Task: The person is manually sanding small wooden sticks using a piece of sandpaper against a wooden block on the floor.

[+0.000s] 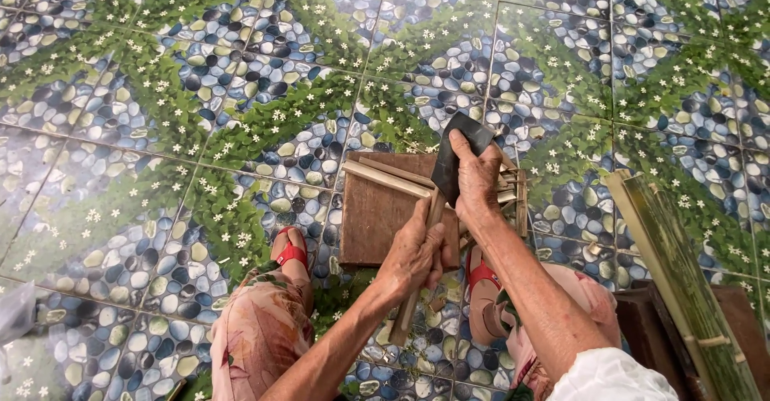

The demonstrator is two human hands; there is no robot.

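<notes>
While the bamboo strip (pixel 417 277) stands nearly upright over the wooden board (pixel 377 216), its long axis runs from low near the person's knees up and slightly rightward toward the dark blade (pixel 459 151). The left hand (pixel 413 255) is wrapped tight around the strip's middle, fingers closed on it, so it lies below the blade and is the nearer of the two to the strip's lower end. The right hand (pixel 476 183) sits just above, clamped on the blade, whose edge meets the strip's upper end. Behind the hands a bundle of split slats (pixel 513 188) lies across the board's far edge. The board rests on the patterned tile floor (pixel 160 128) between two red sandals (pixel 290 250), and a green bamboo length (pixel 682 281) lies well apart to the right.
</notes>
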